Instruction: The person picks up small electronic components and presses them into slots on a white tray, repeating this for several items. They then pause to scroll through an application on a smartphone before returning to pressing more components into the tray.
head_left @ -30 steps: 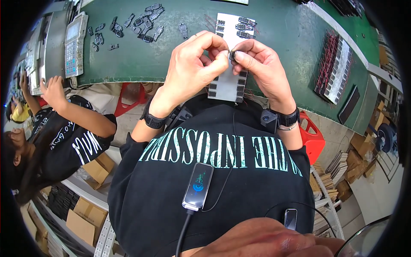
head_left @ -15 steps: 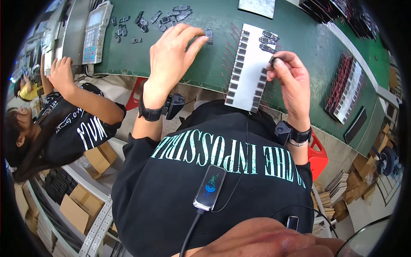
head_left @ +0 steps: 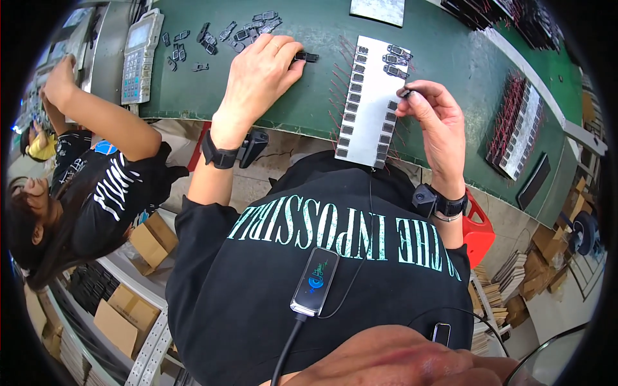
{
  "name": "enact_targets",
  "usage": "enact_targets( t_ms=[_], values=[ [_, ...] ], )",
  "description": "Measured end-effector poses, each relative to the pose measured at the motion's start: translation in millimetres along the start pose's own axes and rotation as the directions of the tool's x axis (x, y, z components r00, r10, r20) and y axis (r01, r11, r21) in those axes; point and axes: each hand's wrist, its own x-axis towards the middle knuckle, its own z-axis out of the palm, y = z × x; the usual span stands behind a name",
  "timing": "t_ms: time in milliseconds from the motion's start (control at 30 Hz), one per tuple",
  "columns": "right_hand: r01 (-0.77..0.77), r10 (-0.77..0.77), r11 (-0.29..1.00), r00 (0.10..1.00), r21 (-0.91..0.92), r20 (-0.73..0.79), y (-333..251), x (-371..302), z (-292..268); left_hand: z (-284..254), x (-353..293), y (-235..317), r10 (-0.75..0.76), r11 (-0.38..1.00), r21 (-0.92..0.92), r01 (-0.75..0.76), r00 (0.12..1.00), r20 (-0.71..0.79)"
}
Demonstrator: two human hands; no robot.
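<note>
Between the thumb and fingers of my left hand (head_left: 261, 80) is a small black plastic frame (head_left: 307, 57), lying sideways just off the green table (head_left: 309, 103). My right hand (head_left: 441, 125) pinches a small dark part (head_left: 405, 93) above the right edge of a long white board (head_left: 371, 103); the fingers partly cover it. Small black square modules (head_left: 349, 118) line both long edges of that board, with thin red wires sticking outward. Several black plastic frames (head_left: 394, 59) rest on its far right part.
Loose black frames (head_left: 257, 27) lie scattered at the far left, near a grey keypad device (head_left: 140, 55). At right sit another wired board (head_left: 518, 135) and a black bar (head_left: 533, 180). A person in black (head_left: 103, 193) works on my left. A red stool (head_left: 476, 231) stands beside me.
The frame by my left fingertips has turned from upright to sideways and is now in their grip. My right hand has barely moved. The person at left has reached farther forward.
</note>
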Motion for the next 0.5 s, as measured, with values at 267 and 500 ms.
enact_targets(
  t_ms=[267, 500],
  values=[
    [0.139, -0.131, 0.987, 0.986, -0.08, 0.099, -6, 13, 31, 12, 15, 67, -0.26, 0.827, -0.531, 0.183, 0.963, -0.074],
    [0.144, -0.143, 0.967, 0.989, -0.21, 0.019, 4, 19, 22, 15, 22, 89, -0.472, 0.082, -0.909, 0.408, 0.819, 0.325]
  ],
)
